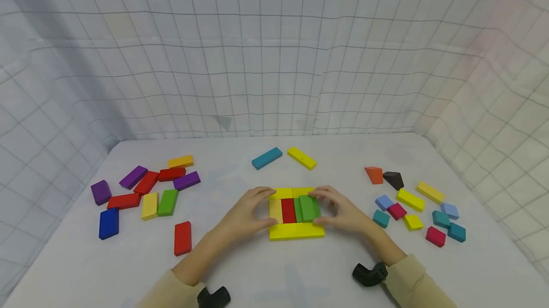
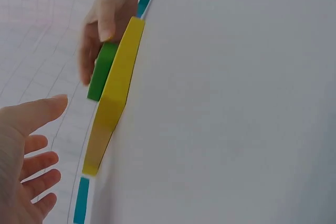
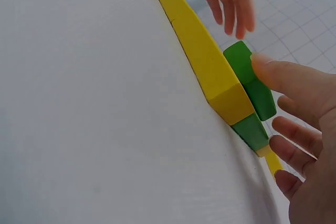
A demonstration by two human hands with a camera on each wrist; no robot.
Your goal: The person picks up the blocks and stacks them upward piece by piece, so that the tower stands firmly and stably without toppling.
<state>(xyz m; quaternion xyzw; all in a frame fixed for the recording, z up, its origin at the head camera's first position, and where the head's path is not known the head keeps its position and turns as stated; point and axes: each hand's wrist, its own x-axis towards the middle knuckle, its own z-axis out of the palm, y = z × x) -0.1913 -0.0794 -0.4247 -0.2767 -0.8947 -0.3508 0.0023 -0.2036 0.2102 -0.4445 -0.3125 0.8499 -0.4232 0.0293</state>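
We see both forearms (image 1: 206, 252) angle inward from beige sleeves (image 1: 173, 291) over the tabletop (image 1: 253, 265), bracketing a rectangle of flat blocks edged in yellow blocks (image 1: 297, 231). Our left hand (image 1: 244, 212) arches at the rectangle's left side, fingers spread from the thumb, gripping nothing. Our right hand (image 1: 344, 210) pinches a green block (image 1: 307, 208) on the rectangle's right part, thumb at the near end, fingers at the far end.
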